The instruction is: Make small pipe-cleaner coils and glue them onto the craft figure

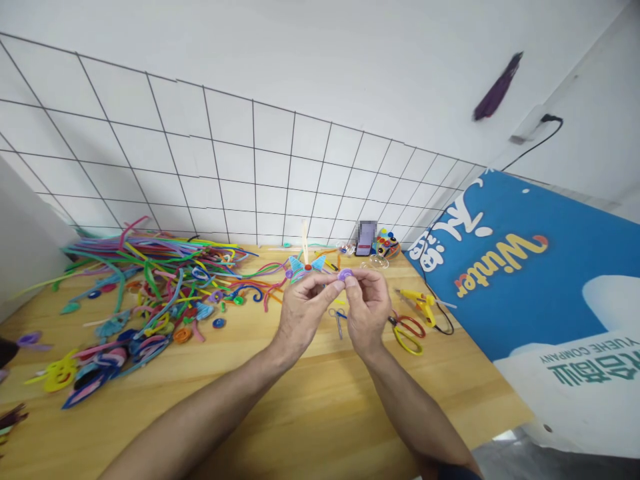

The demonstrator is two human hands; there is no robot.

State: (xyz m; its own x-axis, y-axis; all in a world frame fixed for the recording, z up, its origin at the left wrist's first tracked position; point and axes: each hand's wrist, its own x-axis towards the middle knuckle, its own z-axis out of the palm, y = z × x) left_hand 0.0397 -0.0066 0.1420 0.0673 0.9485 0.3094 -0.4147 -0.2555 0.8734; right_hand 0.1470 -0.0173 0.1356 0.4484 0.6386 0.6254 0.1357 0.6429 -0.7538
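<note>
A small purple coil of pipe cleaner (345,274) is held up between my two hands over the wooden table. My left hand (309,308) pinches it from the left with thumb and forefinger. From the right, the thumb and fingers of my right hand (369,308) close on the same coil. Just behind my left hand stands a craft figure with blue wing shapes (315,263), a red centre and a pale stick rising from it; my fingers hide its lower part. Small metal scissors (339,323) lie on the table between my wrists.
Red and yellow scissors (409,333) and a yellow glue gun (419,301) with its cord lie to the right. A phone (366,238) leans near the wire grid (254,160). Many coloured pipe cleaners (150,257) and finished shapes cover the left side. A blue banner (540,267) borders the table's right.
</note>
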